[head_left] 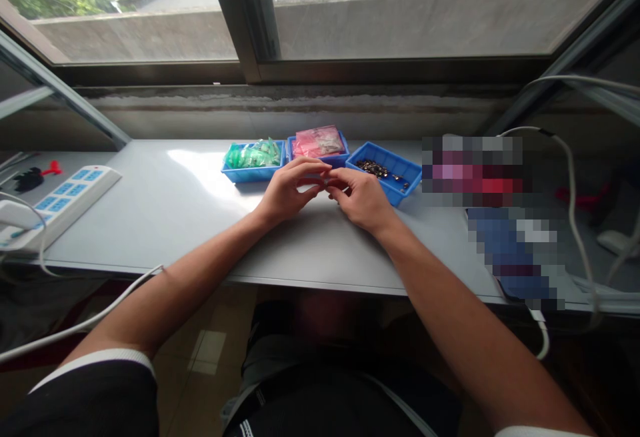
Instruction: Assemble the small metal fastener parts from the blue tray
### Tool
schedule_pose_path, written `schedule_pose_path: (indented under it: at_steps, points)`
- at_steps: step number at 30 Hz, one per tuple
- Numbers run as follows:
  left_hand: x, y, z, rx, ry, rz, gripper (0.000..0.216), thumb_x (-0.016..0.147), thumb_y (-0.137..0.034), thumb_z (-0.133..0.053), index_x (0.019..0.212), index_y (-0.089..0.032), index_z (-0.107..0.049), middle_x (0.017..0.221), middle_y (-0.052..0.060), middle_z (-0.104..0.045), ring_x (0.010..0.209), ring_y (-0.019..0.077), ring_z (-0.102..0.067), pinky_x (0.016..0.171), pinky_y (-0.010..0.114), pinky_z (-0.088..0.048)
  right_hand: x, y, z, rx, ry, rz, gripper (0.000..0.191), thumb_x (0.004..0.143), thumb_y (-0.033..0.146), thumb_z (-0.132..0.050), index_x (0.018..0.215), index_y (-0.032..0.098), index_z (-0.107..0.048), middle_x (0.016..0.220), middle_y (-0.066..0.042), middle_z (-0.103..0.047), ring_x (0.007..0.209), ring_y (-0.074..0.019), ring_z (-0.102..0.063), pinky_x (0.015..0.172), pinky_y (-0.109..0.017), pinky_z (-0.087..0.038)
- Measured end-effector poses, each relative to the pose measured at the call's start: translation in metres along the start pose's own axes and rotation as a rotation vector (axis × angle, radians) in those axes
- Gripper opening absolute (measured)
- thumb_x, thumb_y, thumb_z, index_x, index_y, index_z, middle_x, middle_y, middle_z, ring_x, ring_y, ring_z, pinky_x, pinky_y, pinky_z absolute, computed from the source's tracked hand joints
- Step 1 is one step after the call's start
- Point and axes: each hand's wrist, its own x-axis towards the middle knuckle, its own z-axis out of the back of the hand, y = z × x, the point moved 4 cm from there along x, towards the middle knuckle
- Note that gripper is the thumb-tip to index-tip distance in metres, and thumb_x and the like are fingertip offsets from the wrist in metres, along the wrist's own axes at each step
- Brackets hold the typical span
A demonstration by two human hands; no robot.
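Over the middle of the grey table (320,257), my left hand (289,191) and my right hand (365,198) meet at the fingertips. Both are closed in a pinch around something tiny, too small to make out. Just behind them stand several blue bins. The left blue bin (253,175) holds green items in clear plastic bags (253,154). In the middle blue bin (341,156) lie pink and red packets (317,142). The right blue bin (407,171), set at an angle by my right hand, holds small dark metallic pieces (373,169).
At the left lies a white power strip (63,200) with a plug and cables. A blurred-out item (475,170) and a pixelated phone-like object (510,250) with a white cable (543,337) are on the right. The window frame (300,71) runs behind the table.
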Motion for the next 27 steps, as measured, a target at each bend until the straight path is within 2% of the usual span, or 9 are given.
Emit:
schedule_pose_path:
  at_steps: [3, 7, 10, 12, 15, 19, 22, 27]
  points:
    - [0.0, 0.001, -0.001, 0.078, -0.009, 0.018, 0.035, 0.096, -0.016, -0.077, 0.131, -0.02, -0.076, 0.131, 0.013, -0.073, 0.113, 0.0224, -0.077, 0.097, 0.035, -0.069, 0.0, 0.004, 0.001, -0.104, -0.029, 0.079, 0.025, 0.095, 0.014, -0.062, 0.111, 0.021, -0.081, 0.107, -0.008, -0.08, 0.093, -0.0224, -0.076, 0.085, -0.035, -0.062]
    - [0.001, -0.002, 0.0, 0.182, -0.045, 0.158, 0.034, 0.102, -0.022, -0.07, 0.135, -0.018, -0.074, 0.12, 0.01, -0.081, 0.107, 0.0212, -0.079, 0.093, 0.032, -0.065, 0.001, 0.005, 0.003, -0.078, -0.076, 0.016, 0.016, 0.094, 0.019, -0.068, 0.107, 0.022, -0.078, 0.1, -0.005, -0.082, 0.088, -0.0219, -0.077, 0.081, -0.033, -0.061]
    - [0.002, -0.007, 0.0, 0.21, -0.022, 0.279, 0.025, 0.106, -0.036, -0.068, 0.114, -0.017, -0.081, 0.107, 0.008, -0.084, 0.096, 0.0204, -0.079, 0.087, 0.029, -0.062, 0.001, 0.006, 0.005, -0.107, -0.1, -0.032, 0.006, 0.093, 0.024, -0.074, 0.098, 0.022, -0.073, 0.09, -0.003, -0.08, 0.08, -0.0207, -0.075, 0.078, -0.032, -0.058]
    - [0.001, -0.009, -0.001, 0.202, 0.029, 0.317, 0.035, 0.109, -0.044, -0.062, 0.104, -0.016, -0.084, 0.097, 0.006, -0.085, 0.087, 0.0196, -0.079, 0.081, 0.028, -0.061, 0.001, 0.006, 0.004, -0.144, -0.105, -0.014, 0.006, 0.092, 0.025, -0.076, 0.092, 0.022, -0.071, 0.087, -0.002, -0.078, 0.077, -0.0198, -0.072, 0.076, -0.032, -0.056]
    - [0.0, -0.006, -0.002, 0.163, 0.047, 0.3, 0.036, 0.106, -0.049, -0.068, 0.109, -0.017, -0.086, 0.101, 0.007, -0.086, 0.09, 0.0223, -0.081, 0.082, 0.029, -0.061, 0.002, 0.007, 0.002, -0.161, -0.087, 0.025, 0.006, 0.09, 0.021, -0.075, 0.09, 0.022, -0.069, 0.088, -0.003, -0.076, 0.077, -0.0191, -0.069, 0.075, -0.031, -0.055]
    - [-0.003, 0.004, 0.0, 0.127, -0.013, 0.287, 0.033, 0.102, -0.046, -0.075, 0.114, -0.018, -0.086, 0.106, 0.008, -0.087, 0.094, 0.026, -0.083, 0.085, 0.034, -0.066, 0.002, 0.004, -0.002, -0.129, -0.053, 0.011, 0.012, 0.09, 0.014, -0.067, 0.097, 0.023, -0.073, 0.1, -0.004, -0.079, 0.086, -0.0208, -0.074, 0.081, -0.033, -0.06]
    - [-0.005, 0.01, 0.0, 0.117, -0.032, 0.29, 0.03, 0.098, -0.044, -0.079, 0.11, -0.018, -0.087, 0.103, 0.008, -0.087, 0.09, 0.0254, -0.083, 0.083, 0.035, -0.067, 0.001, 0.005, -0.001, -0.116, -0.061, -0.004, 0.013, 0.093, 0.016, -0.066, 0.098, 0.023, -0.075, 0.102, -0.004, -0.081, 0.089, -0.0215, -0.076, 0.083, -0.034, -0.062]
    - [-0.005, 0.011, 0.0, 0.056, -0.077, 0.271, 0.026, 0.092, -0.041, -0.086, 0.105, -0.018, -0.087, 0.1, 0.007, -0.087, 0.091, 0.0256, -0.084, 0.089, 0.037, -0.07, 0.002, 0.006, 0.001, -0.116, -0.087, -0.035, 0.008, 0.093, 0.021, -0.069, 0.097, 0.024, -0.075, 0.095, -0.003, -0.082, 0.085, -0.0214, -0.077, 0.083, -0.034, -0.061]
